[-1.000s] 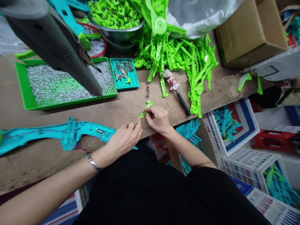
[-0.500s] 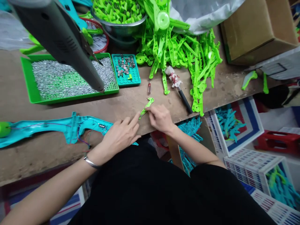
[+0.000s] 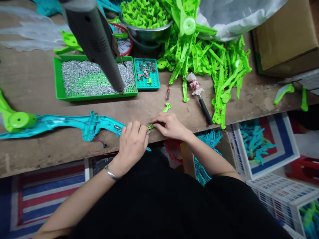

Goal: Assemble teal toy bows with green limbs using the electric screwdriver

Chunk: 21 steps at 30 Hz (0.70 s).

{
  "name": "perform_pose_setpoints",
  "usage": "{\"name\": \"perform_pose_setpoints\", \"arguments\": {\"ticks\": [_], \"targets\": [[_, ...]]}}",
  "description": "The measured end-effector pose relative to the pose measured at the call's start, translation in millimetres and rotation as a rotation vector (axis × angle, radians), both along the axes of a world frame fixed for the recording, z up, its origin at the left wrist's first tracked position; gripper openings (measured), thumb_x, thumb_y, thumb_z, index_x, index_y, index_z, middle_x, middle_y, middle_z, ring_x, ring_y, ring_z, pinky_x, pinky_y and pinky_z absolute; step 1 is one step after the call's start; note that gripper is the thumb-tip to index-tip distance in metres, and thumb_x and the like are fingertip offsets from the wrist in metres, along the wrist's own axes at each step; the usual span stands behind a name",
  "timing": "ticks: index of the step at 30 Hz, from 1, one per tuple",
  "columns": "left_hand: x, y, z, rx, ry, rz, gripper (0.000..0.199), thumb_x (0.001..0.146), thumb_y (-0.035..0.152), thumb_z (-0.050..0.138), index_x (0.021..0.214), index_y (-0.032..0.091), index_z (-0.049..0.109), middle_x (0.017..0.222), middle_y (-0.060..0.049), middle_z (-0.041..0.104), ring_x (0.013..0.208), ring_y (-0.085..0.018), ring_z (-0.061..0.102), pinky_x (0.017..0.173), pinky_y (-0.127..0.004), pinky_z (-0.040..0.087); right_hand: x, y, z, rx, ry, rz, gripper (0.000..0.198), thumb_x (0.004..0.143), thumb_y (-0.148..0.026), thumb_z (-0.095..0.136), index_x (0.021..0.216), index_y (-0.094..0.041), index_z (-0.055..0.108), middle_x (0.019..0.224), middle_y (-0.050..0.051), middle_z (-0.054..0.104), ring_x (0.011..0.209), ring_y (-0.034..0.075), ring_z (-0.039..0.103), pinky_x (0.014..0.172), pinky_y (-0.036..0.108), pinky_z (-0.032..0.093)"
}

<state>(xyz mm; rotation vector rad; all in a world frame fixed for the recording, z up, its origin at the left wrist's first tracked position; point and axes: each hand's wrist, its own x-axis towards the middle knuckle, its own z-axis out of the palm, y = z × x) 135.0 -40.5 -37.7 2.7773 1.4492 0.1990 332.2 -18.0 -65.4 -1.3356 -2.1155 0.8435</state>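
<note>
My left hand is closed with curled fingers over the near end of a long teal toy shell; what it grips is hidden. My right hand pinches thumb and forefinger at thin dark wires between the two hands. A bit of green plastic shows at the same spot. Just beyond my right knuckles pokes the hooked end of a green lever, its rest covered; I cannot tell whether both green bits are one piece. Loose wires and a small metal spring-like part show in the shell.
Beyond lie a green tray of metal pins, a teal tray of small metal parts, a red screwdriver and a black-handled tool. A green-parts heap fills the back. A grey machine arm overhangs the pin tray.
The view has shifted left. My left hand has gone from stretched fingers by the green lever to a curled grip. My right hand has moved nearer, and thin wires now show between the hands.
</note>
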Motion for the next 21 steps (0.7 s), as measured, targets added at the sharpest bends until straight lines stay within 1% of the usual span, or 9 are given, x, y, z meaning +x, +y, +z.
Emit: {"name": "perform_pose_setpoints", "arguments": {"ticks": [4, 6, 7, 9, 11, 14, 17, 19, 21], "targets": [[-1, 0, 5.8, -0.196, -0.093, 0.08, 0.014, 0.095, 0.025, 0.049, 0.093, 0.017, 0.06, 0.083, -0.006, 0.066, 0.073, -0.021, 0.062, 0.06, -0.033, 0.035, 1, 4, 4, -0.044, -0.005, -0.014, 0.015, 0.088, -0.014, 0.064, 0.094, -0.02, 0.076, 0.096, 0.005, 0.075, 0.09, 0.017, 0.068, 0.088, 0.033, 0.052], [-1, 0, 6.9, -0.266, -0.132, 0.109, 0.018, 0.091, 0.034, 0.058, 0.098, 0.018, 0.062, 0.081, -0.004, 0.069, 0.068, -0.021, 0.063, 0.056, -0.032, 0.033, 0, 6, 5, -0.057, -0.015, -0.028, 0.014, 0.087, -0.014, 0.066, 0.093, -0.02, 0.077, 0.093, 0.005, 0.075, 0.088, 0.016, 0.068, 0.085, 0.031, 0.052], [-1, 0, 6.5, -0.264, -0.143, 0.116, 0.023, 0.09, 0.039, 0.06, 0.099, 0.018, 0.063, 0.081, -0.004, 0.07, 0.068, -0.021, 0.064, 0.056, -0.032, 0.033, -1, 7, 5, -0.061, -0.022, -0.032, 0.013, 0.087, -0.014, 0.066, 0.092, -0.019, 0.077, 0.092, 0.005, 0.075, 0.087, 0.016, 0.068, 0.084, 0.031, 0.051], [-2, 0, 3.5, -0.195, -0.145, 0.117, 0.028, 0.093, 0.044, 0.056, 0.095, 0.018, 0.066, 0.08, -0.005, 0.07, 0.07, -0.021, 0.065, 0.055, -0.031, 0.032, -2, 8, 5, -0.065, -0.037, -0.037, 0.011, 0.087, -0.015, 0.068, 0.091, -0.018, 0.078, 0.089, 0.005, 0.075, 0.086, 0.016, 0.068, 0.082, 0.03, 0.051], [-4, 0, -1.1, -0.1, -0.122, 0.076, 0.03, 0.099, 0.039, 0.047, 0.09, 0.019, 0.068, 0.077, -0.005, 0.069, 0.07, -0.019, 0.065, 0.055, -0.031, 0.031, -3, 9, 5, -0.07, -0.045, -0.041, 0.011, 0.086, -0.015, 0.069, 0.089, -0.019, 0.078, 0.088, 0.005, 0.074, 0.084, 0.015, 0.067, 0.081, 0.03, 0.05], [-10, 0, -7.2, -0.006, -0.056, -0.072, 0.031, 0.101, 0.026, 0.042, 0.089, 0.021, 0.07, 0.07, -0.003, 0.065, 0.066, -0.017, 0.063, 0.056, -0.031, 0.032, -3, 11, 7, -0.083, -0.042, -0.043, 0.012, 0.085, -0.013, 0.069, 0.088, -0.02, 0.079, 0.087, 0.003, 0.074, 0.083, 0.015, 0.067, 0.081, 0.03, 0.05], [-14, 1, -9.0, 0.032, 0.023, -0.224, 0.032, 0.1, 0.015, 0.039, 0.093, 0.02, 0.07, 0.07, -0.004, 0.064, 0.067, -0.016, 0.063, 0.057, -0.031, 0.033, -5, 11, 10, -0.085, -0.059, -0.051, 0.012, 0.085, -0.014, 0.068, 0.087, -0.018, 0.079, 0.086, 0.005, 0.074, 0.083, 0.016, 0.067, 0.083, 0.032, 0.051], [-16, 1, -7.5, 0.026, 0.055, -0.237, 0.031, 0.099, 0.014, 0.039, 0.095, 0.02, 0.07, 0.072, -0.004, 0.064, 0.068, -0.016, 0.063, 0.057, -0.03, 0.033, -6, 11, 11, -0.082, -0.072, -0.051, 0.009, 0.084, -0.017, 0.07, 0.087, -0.017, 0.078, 0.086, 0.006, 0.073, 0.081, 0.016, 0.067, 0.082, 0.033, 0.051], [-18, 2, -5.6, -0.013, 0.061, -0.177, 0.03, 0.1, 0.018, 0.041, 0.094, 0.021, 0.07, 0.073, -0.004, 0.065, 0.067, -0.016, 0.063, 0.055, -0.03, 0.032, -8, 10, 11, -0.076, -0.078, -0.06, 0.007, 0.083, -0.019, 0.073, 0.086, -0.017, 0.078, 0.086, 0.006, 0.073, 0.079, 0.016, 0.065, 0.08, 0.032, 0.051]]}}
